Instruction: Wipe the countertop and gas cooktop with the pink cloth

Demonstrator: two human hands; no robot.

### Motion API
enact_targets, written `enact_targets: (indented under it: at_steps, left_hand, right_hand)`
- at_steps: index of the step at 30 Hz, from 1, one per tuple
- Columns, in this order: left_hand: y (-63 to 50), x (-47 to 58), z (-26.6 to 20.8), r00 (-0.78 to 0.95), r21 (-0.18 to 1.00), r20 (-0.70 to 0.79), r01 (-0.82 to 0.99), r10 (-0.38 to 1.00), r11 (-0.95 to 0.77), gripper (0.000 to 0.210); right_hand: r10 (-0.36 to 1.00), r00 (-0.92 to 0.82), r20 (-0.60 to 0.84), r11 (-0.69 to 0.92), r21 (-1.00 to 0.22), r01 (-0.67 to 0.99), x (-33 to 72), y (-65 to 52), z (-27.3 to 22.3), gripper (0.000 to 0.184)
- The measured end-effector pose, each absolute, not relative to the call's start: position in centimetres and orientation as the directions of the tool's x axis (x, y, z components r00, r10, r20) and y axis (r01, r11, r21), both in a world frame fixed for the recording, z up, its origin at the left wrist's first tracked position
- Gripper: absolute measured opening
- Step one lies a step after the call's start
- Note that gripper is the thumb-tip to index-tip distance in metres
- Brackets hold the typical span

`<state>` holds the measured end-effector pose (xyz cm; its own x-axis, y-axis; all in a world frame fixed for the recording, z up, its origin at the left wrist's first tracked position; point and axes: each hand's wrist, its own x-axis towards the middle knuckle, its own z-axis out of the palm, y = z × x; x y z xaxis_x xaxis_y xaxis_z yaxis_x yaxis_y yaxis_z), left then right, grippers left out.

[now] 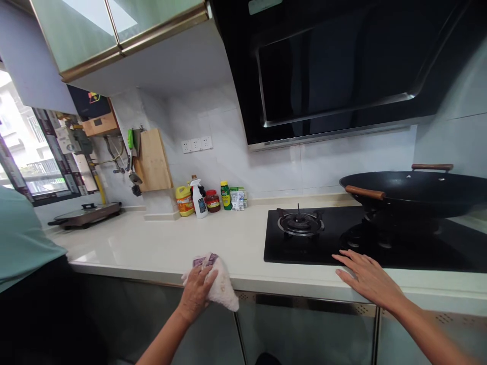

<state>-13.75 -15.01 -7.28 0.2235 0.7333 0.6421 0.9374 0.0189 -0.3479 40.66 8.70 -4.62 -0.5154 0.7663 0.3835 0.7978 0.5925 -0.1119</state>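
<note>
My left hand [198, 291] is closed on a white cleaning cloth [223, 288] with a purple patterned edge. The cloth lies at the front edge of the white countertop [160, 243], and part of it hangs over the rim. My right hand [363, 274] holds nothing, its fingers stretched out and apart over the front edge of the black gas stove [297, 253]. Whether its fingertips touch the glass I cannot tell. Ahead of it, a large black wok [411, 190] with wooden handles sits on the right burner, while the left burner [300, 223] shows its bare grate.
Along the wall stand a spray bottle [199, 202], a yellow jug [184, 201], a red-lidded jar [212, 201] and a green bottle [225, 196]. A cutting board [152, 161] hangs farther left, near a lidded electric pan [89, 214]. Another person [26, 243] stands at left. The range hood [335, 76] overhangs the stove.
</note>
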Motion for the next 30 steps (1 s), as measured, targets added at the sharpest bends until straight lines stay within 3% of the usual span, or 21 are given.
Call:
enact_targets:
  at_steps: [7, 14, 24, 30]
  left_hand:
    - [-17.3, -18.0, -5.1, 0.031, -0.286, 0.597, 0.942, 0.802, 0.177, 0.071]
    - [-16.1, -11.8, -4.1, -0.002, -0.319, 0.647, 0.907, 0.762, 0.274, 0.067]
    - [-9.4, 4.1, -6.5, 0.099, -0.319, 0.640, 0.936, 0.762, 0.146, 0.076]
    - [-4.6, 16.3, -6.7, 0.282, -0.383, 0.651, 0.924, 0.705, -0.017, 0.047]
  right_hand:
    - [0.760, -0.512, 0.401, 0.593, -0.105, 0.798, 40.4, 8.4, -4.3, 0.062]
    - [0.751, -0.491, 0.441, 0.587, -0.106, 0.803, 40.0, 8.1, -4.1, 0.061]
    - [0.742, -0.482, 0.466, 0.600, -0.142, 0.787, 39.9, 7.8, -3.8, 0.059]
    - [0.719, -0.474, 0.508, 0.611, -0.140, 0.779, 40.0, 8.0, -4.5, 0.056]
